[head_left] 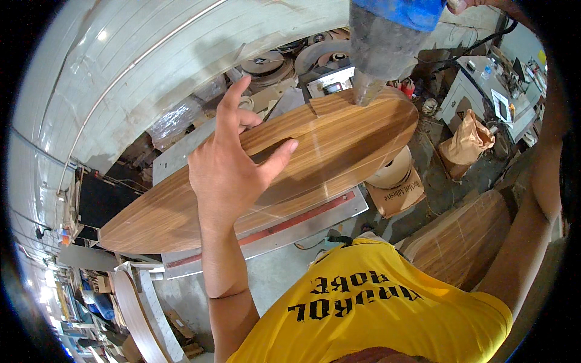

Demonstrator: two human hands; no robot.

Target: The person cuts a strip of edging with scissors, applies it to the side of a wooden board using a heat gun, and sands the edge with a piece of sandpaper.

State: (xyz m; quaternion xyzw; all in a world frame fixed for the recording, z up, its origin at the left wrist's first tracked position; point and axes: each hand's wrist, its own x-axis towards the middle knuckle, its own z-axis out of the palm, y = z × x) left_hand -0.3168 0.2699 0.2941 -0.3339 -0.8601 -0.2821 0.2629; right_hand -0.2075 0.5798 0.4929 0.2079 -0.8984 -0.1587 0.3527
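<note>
A long oval wood-grain board (315, 145) lies across the view, with a strip of veneer raised along its far edge. My left hand (227, 166) is over the board's middle, open, thumb and fingers apart, with nothing in it. At the top, a heat gun (393, 36) with a blue body and grey metal nozzle points down at the far edge, towards the board's right end. Only a bit of my right hand (463, 5) shows at the top edge, closed at the blue body; most of its grip is out of view.
Beneath the board is a metal-topped stand (272, 236) with a red strip. A cardboard box (396, 196) and a brown paper bag (466, 142) stand to the right. More oval boards (466, 239) lean near my right arm. Rolls of edging (266, 63) lie behind by the wall.
</note>
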